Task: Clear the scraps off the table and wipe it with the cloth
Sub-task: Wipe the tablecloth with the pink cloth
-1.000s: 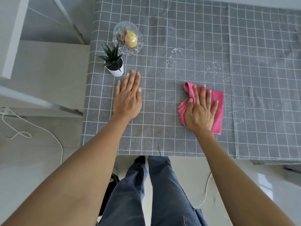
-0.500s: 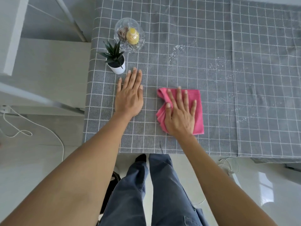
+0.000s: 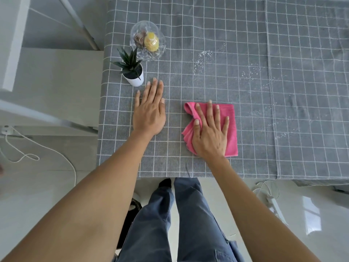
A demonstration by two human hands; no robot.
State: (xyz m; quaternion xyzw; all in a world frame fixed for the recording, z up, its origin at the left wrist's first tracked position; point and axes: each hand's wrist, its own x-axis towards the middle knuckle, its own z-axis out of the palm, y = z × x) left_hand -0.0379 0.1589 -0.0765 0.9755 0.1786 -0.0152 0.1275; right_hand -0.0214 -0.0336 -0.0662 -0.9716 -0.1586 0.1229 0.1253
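One table (image 3: 217,25) fills the upper part of the frame under a grey checked covering. One pink cloth (image 3: 231,129) lies at its centre. Two hands are in view, the left hand (image 3: 149,112) and the right hand (image 3: 209,133). In the upper left stand one potted plant (image 3: 133,72) and one glass dish (image 3: 148,41), which holds one yellow cupcake (image 3: 151,42). White crumbs (image 3: 204,58) are scattered in several patches at upper right, too many to count.
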